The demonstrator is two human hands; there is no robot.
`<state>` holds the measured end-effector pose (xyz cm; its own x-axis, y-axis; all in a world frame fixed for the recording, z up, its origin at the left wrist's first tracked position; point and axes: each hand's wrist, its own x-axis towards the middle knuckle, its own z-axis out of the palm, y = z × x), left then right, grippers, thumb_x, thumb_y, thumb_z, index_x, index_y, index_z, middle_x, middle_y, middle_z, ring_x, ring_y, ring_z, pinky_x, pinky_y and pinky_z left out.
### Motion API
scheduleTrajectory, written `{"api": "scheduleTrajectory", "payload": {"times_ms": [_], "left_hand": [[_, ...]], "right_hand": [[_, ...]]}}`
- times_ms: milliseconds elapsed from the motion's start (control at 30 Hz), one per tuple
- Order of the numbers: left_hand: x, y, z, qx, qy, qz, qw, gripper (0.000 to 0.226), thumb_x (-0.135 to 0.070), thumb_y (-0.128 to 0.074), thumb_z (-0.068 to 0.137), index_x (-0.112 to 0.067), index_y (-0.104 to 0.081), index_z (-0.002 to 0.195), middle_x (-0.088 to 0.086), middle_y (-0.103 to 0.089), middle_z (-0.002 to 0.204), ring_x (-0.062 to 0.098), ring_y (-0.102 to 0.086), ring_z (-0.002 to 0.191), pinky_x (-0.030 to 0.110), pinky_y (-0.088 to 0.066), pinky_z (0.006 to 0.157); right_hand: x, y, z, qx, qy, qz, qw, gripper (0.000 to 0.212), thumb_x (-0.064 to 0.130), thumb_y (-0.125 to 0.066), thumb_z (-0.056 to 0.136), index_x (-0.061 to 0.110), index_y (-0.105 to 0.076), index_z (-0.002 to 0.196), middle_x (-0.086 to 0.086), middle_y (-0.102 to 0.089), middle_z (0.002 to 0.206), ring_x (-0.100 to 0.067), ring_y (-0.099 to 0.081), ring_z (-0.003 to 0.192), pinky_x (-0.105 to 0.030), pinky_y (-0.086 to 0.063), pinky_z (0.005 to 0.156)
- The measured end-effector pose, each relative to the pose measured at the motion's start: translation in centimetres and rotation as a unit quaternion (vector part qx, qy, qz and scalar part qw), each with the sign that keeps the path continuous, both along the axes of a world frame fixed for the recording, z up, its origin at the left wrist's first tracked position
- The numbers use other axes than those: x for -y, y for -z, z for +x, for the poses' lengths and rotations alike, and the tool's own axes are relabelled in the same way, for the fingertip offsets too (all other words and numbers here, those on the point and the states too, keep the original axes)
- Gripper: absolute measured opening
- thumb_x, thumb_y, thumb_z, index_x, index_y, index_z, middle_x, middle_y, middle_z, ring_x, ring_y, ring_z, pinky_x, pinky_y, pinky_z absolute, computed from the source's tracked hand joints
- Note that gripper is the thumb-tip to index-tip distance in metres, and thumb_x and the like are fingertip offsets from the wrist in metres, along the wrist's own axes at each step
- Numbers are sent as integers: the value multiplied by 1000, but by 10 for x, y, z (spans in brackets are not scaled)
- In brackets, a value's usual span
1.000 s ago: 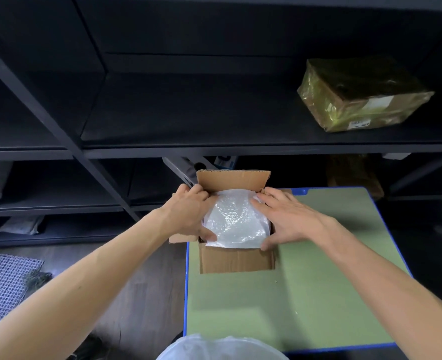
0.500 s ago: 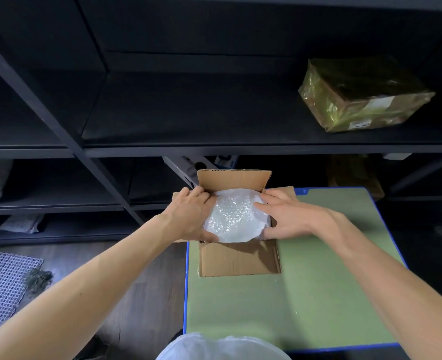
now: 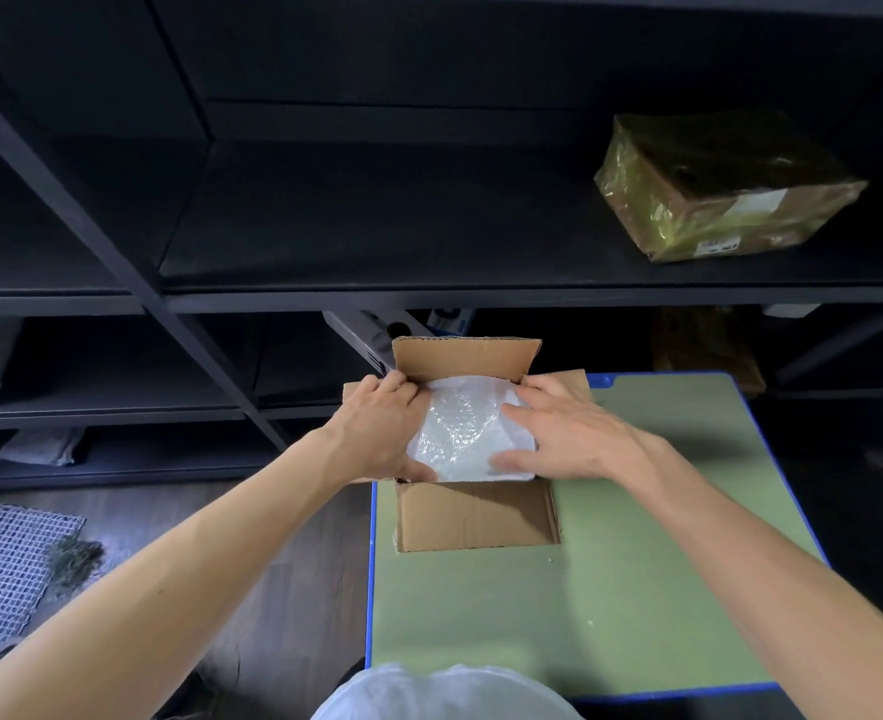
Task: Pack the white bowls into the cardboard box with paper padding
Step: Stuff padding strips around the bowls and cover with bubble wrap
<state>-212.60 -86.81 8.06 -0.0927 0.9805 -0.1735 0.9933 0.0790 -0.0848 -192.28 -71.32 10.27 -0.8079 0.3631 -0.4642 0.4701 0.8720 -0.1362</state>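
Note:
An open cardboard box stands at the far left of a green table, its back flap upright. A white bubble-wrapped bundle fills the box's opening; what it contains is hidden, and no bare bowl shows. My left hand cups the bundle's left side, fingers curled over its far corner and thumb along its near edge. My right hand lies on the bundle's right side, fingers spread and fairly straight, pressing on the wrap.
Dark metal shelving rises right behind the table. A parcel wrapped in yellowish film sits on the upper shelf at the right. A white plastic-covered thing shows at the bottom edge. A mesh mat lies on the floor at the left.
The bundle has sunk lower into the box between my hands. My right hand's fingers have spread flatter over its top; my left hand stays on its left side.

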Motion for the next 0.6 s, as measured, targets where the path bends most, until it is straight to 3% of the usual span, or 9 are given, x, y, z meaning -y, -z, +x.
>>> {"api": "scheduleTrajectory", "payload": {"times_ms": [67, 133, 300, 400, 600], "left_hand": [[0, 0, -2, 8, 1, -4, 1000, 104, -89, -48, 69, -17, -39, 144, -4, -47, 139, 19, -36, 128, 35, -35, 102], [0, 2, -3, 16, 1, -6, 1000, 104, -89, -48, 70, -17, -38, 145, -4, -47, 140, 19, -35, 129, 36, -35, 103], [0, 5, -7, 36, -3, -17, 999, 106, -89, -47, 69, -18, -35, 147, -5, -45, 141, 19, -32, 130, 35, -33, 104], [-1, 5, -8, 34, -3, -22, 999, 108, -90, -46, 68, -19, -33, 148, -5, -44, 143, 19, -32, 131, 35, -33, 103], [-3, 7, -9, 31, -5, -17, 999, 105, -89, -48, 68, -19, -36, 146, -6, -46, 139, 19, -34, 128, 34, -33, 102]], "right_hand": [[0, 4, 2, 1, -22, 26, 999, 88, 79, -53, 74, 24, -44, 143, 0, -27, 159, -18, -5, 149, -40, -27, 115], [-2, 4, 2, 4, -27, 36, 999, 94, 77, -59, 70, 24, -41, 146, 0, -28, 157, -18, -6, 149, -40, -28, 114], [-4, 5, -2, 0, -50, 58, 997, 94, 78, -61, 63, 24, -48, 138, 2, -38, 147, -20, -19, 141, -40, -33, 113], [-9, 7, 0, 0, -57, 43, 997, 92, 73, -64, 67, 24, -44, 142, 3, -35, 150, -19, -16, 143, -38, -34, 112], [-11, 4, -6, -17, -84, 73, 994, 71, 61, -67, 72, 24, -53, 132, 2, -46, 138, -21, -27, 133, -32, -31, 98]]}}
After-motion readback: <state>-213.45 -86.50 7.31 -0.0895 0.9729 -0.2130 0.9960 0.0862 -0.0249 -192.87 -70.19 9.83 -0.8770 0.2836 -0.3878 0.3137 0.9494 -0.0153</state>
